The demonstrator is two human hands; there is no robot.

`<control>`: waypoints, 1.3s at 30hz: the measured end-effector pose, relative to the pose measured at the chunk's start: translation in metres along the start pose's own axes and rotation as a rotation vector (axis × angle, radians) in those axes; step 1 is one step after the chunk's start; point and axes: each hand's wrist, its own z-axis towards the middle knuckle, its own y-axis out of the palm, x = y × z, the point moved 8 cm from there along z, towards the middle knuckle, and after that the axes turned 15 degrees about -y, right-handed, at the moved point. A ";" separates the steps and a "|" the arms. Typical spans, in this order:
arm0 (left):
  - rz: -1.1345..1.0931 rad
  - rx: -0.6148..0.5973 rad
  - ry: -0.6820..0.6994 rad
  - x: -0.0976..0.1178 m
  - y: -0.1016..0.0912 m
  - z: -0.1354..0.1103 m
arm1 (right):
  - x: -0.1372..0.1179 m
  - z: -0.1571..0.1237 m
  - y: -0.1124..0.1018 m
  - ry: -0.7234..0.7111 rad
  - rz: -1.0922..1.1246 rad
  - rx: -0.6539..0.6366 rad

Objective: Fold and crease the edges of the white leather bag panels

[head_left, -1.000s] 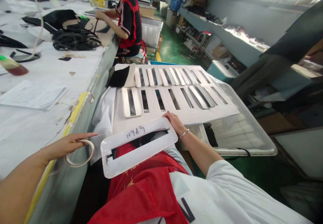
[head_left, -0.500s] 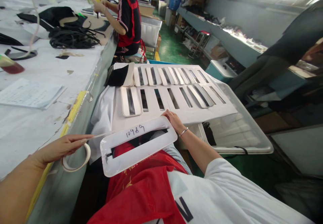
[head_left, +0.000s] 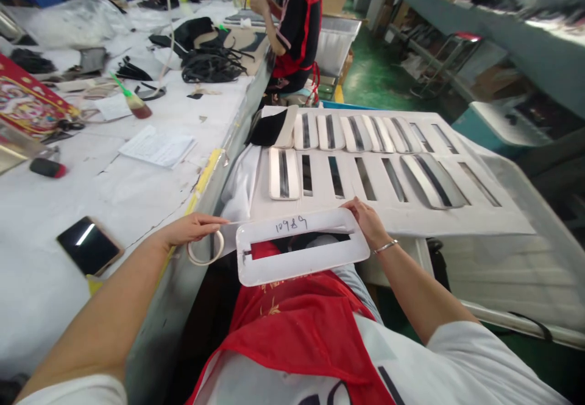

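A white slotted template (head_left: pixel 311 257) marked with handwritten digits lies across my lap over a red apron (head_left: pixel 297 326). My right hand (head_left: pixel 368 222) grips its far right end, fingers curled on the edge. My left hand (head_left: pixel 192 229) holds a roll of pale tape (head_left: pixel 205 251), fingers closed around it, with a strip stretched from the roll to the template's left end. Beyond lies a large white board (head_left: pixel 411 210) with rows of narrow slots, several holding white moulded pieces (head_left: pixel 283 173).
On the long white worktable (head_left: pixel 137 179) at left lie a dark phone (head_left: pixel 89 245), papers (head_left: pixel 158 147), a brush (head_left: pixel 132 100) and black straps (head_left: pixel 210 67). Another person in a red and black top (head_left: pixel 297 27) works farther along. A clear plastic bin (head_left: pixel 516 283) sits at right.
My view has swung left and down, showing more of the worktable. My left hand with the tape roll has drawn closer to the template's left end. My right hand keeps its hold.
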 end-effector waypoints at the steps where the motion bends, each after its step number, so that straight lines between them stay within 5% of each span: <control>1: 0.010 0.010 0.007 0.000 0.000 -0.001 | 0.001 0.000 0.000 0.005 -0.006 0.000; 39: -0.013 0.037 0.058 -0.006 0.005 -0.005 | 0.000 0.000 0.003 0.025 0.000 0.001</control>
